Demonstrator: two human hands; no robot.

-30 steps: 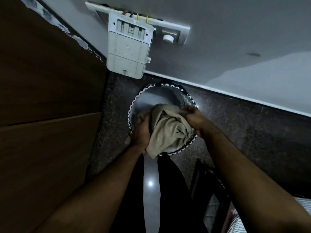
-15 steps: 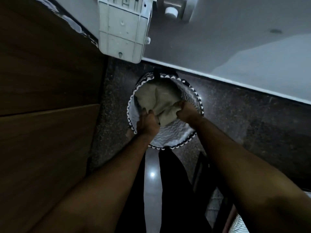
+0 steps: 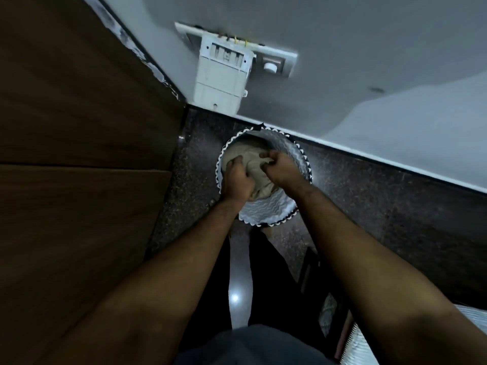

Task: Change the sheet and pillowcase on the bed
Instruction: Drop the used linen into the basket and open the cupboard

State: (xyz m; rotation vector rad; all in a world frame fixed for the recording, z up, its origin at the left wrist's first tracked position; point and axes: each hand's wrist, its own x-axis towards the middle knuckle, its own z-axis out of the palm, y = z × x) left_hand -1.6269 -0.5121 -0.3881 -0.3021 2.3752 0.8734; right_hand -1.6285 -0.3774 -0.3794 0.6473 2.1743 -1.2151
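A bundle of beige cloth (image 3: 257, 168) lies bunched inside a round laundry basket (image 3: 266, 212) with a black-and-white zigzag rim, standing on the dark floor by the wall. My left hand (image 3: 237, 177) grips the cloth on its left side, fingers curled into the fabric. On the right of the bundle, my right hand (image 3: 280, 168) pinches a fold at the top. Both hands are inside the basket's mouth. The lower part of the cloth is hidden under my hands.
A wooden wardrobe panel (image 3: 79, 154) fills the left. A white switch box (image 3: 224, 75) hangs on the grey wall (image 3: 369, 61) above the basket. Dark speckled floor (image 3: 382, 206) stretches to the right. A striped fabric edge (image 3: 369, 346) shows at the bottom right.
The cloth went from hanging over the basket's front rim to being pushed down inside. Both hands followed it into the basket and now hold it closer together.
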